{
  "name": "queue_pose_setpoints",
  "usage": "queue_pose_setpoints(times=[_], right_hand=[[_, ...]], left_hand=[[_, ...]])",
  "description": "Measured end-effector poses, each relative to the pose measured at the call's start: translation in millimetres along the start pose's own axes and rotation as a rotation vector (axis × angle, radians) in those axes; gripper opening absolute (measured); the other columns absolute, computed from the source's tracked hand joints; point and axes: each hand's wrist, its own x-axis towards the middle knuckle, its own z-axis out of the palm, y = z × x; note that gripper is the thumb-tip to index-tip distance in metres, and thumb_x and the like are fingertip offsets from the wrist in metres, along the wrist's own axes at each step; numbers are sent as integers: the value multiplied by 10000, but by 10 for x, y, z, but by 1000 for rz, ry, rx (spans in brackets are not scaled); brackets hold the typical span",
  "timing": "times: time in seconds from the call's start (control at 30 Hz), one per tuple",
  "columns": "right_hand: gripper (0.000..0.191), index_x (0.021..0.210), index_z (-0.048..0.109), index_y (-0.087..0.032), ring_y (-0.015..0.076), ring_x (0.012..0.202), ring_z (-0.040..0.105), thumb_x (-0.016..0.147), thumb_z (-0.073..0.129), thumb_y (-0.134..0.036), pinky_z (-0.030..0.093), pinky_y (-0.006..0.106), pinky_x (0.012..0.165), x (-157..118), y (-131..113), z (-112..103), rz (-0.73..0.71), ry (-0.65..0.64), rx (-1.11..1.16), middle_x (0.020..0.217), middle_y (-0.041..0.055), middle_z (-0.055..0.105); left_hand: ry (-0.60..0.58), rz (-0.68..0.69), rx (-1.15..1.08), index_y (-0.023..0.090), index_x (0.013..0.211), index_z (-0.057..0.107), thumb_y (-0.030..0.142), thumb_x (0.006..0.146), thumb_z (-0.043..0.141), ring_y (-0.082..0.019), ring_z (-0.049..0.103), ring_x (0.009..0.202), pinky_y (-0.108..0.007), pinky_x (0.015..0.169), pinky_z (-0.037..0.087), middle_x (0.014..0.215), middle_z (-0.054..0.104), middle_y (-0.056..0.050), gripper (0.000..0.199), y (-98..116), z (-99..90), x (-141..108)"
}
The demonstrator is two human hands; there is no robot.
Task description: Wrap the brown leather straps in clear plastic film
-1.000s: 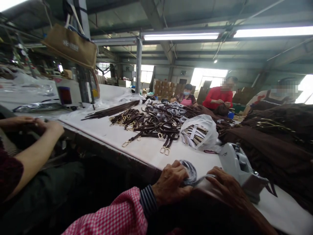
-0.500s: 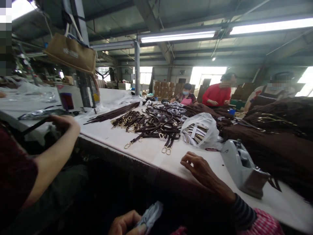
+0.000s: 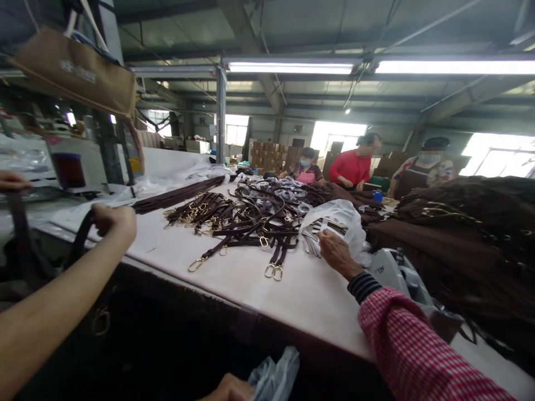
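My right hand is stretched over the table, fingers curled at the mouth of a clear plastic bag. Inside that bag lies a bundle of thin white, tan and dark strips; my fingertips meet it, but what they pinch is hidden. Low at the bottom edge, my left hand is closed on a crumpled, pale bluish plastic wrapper, and only part of the hand shows. Left of the bag spreads a heap of dark brown straps with gold clasps. Two gold oval rings lie nearest the table's front.
A grey-white machine stands right of my hand, before a large brown fabric pile. At left, a co-worker's arm holds a dark strap. A tan bag hangs from a post. Several people are across the table.
My right hand has moved forward from above the bare table to the bag of strips. The left hand still holds the wrapper. The co-worker's strap is raised, and the view has shifted right.
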Motion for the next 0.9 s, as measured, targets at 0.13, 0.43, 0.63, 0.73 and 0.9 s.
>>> queue_pose_setpoints(times=[0.13,0.43,0.63,0.73,0.9], right_hand=[[189,1162,661,-143,250,1081,633,1009,608,-239,529,395,890,218,116,181,31,-66,-40,1203,111,656],[191,968,718,-143,211,1024,665,1015,552,-225,526,366,913,246,298,400,94,77,278,1110,96,704],[323,879,741,-129,201,697,668,951,537,-370,529,292,599,18,99,70,158,334,740,786,80,736],[359,854,743,-126,162,550,598,914,610,-454,485,269,492,-389,-81,-261,129,370,936,675,48,703],[190,801,779,-178,127,541,555,828,795,-365,456,253,485,-1252,-336,-702,93,481,1267,727,38,718]], left_hand=[[-25,40,-39,261,850,734,858,651,676,-221,623,851,-385,748,453,740,706,-45,632,740,111,844],[-157,-13,-149,272,960,777,357,926,607,-328,703,1151,-423,750,603,1025,779,-16,193,1945,210,2052],[-132,-111,-228,273,694,730,309,873,728,-264,760,760,-347,617,598,635,694,6,182,1006,-63,1148],[-155,-158,-205,170,708,761,274,635,943,-265,716,645,-383,621,612,704,741,-60,222,246,190,582],[-11,-78,-366,105,922,769,308,810,838,-275,748,776,-425,704,643,899,786,-115,242,-260,521,359]])
